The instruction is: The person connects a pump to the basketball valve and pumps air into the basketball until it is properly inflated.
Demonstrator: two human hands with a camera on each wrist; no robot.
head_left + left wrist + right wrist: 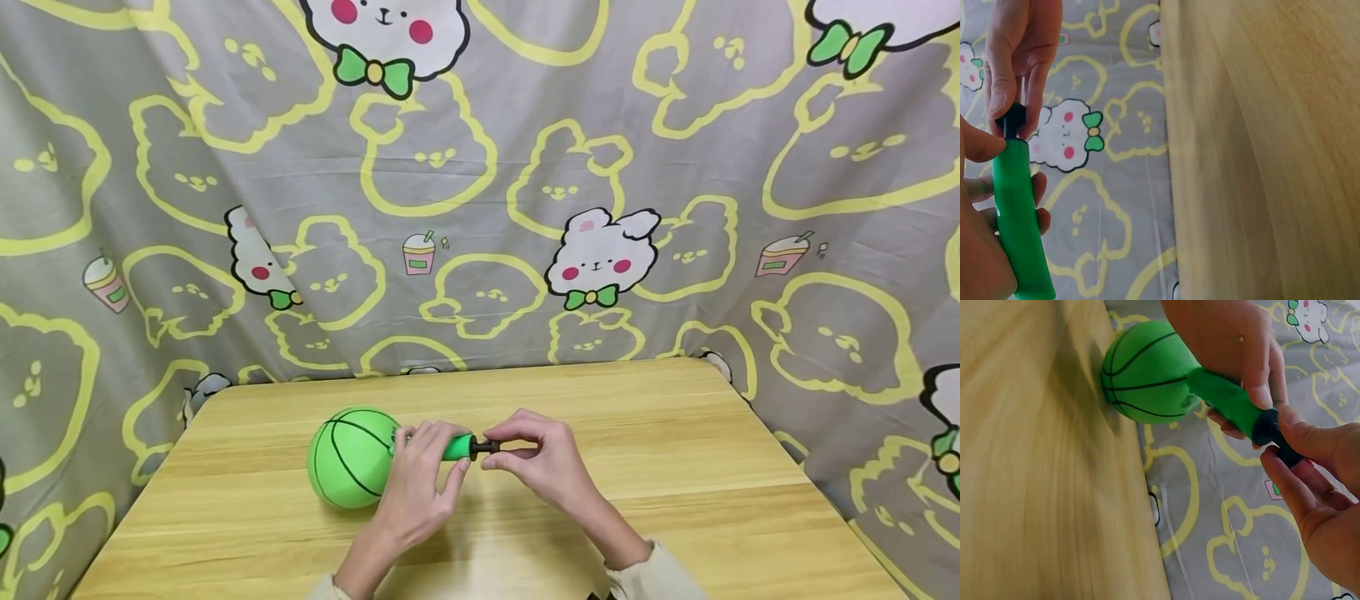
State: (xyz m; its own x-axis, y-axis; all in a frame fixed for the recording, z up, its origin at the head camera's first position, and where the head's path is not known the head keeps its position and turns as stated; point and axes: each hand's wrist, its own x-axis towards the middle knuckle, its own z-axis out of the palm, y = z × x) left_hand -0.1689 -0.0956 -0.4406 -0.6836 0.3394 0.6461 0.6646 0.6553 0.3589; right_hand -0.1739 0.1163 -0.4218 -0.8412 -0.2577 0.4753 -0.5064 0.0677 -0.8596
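I'm likely pumping the ball (347, 467): left grip (422, 483) curls round the pump (457, 447), right grip (543, 458) pinches its handle (492, 447); a pull toward the worktop's (712, 500) right edge seems due.

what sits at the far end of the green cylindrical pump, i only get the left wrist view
Observer: A round green ball with black lines sits at that end of the pump.
Operator: which side of the hands is it on
Observer: In the head view it is to the left of both the left hand and the right hand.
Operator: is it up in the air or resting on something
Observer: It looks to be resting on the pale wood-grain table, with a faint shadow under it.
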